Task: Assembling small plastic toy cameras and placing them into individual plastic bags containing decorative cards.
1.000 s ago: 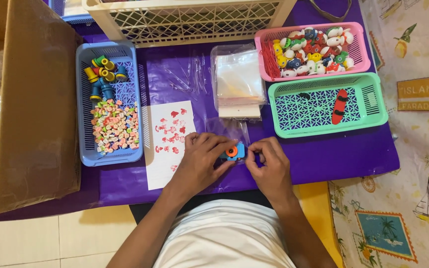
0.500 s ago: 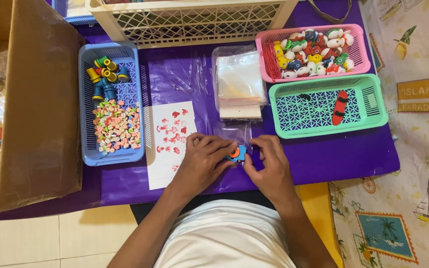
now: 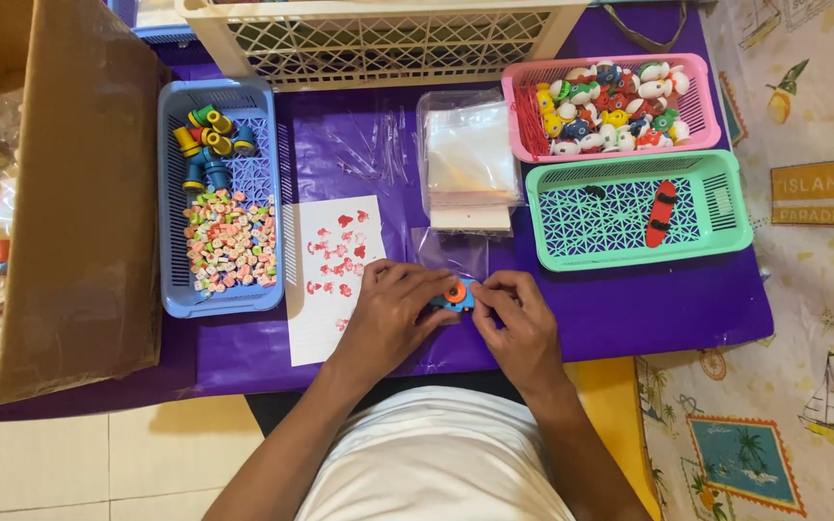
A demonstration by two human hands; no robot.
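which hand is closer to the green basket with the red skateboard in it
Right. The right hand sits just below the green basket's near-left corner, holding a small blue and orange toy with the left hand, which is farther left beside the white sheet.

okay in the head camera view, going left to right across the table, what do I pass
Cardboard box → blue basket → white sheet with red shapes → left hand → small blue and orange toy → right hand → green basket.

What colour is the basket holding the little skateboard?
Mint green: the basket with the red skateboard shows best in the head view.
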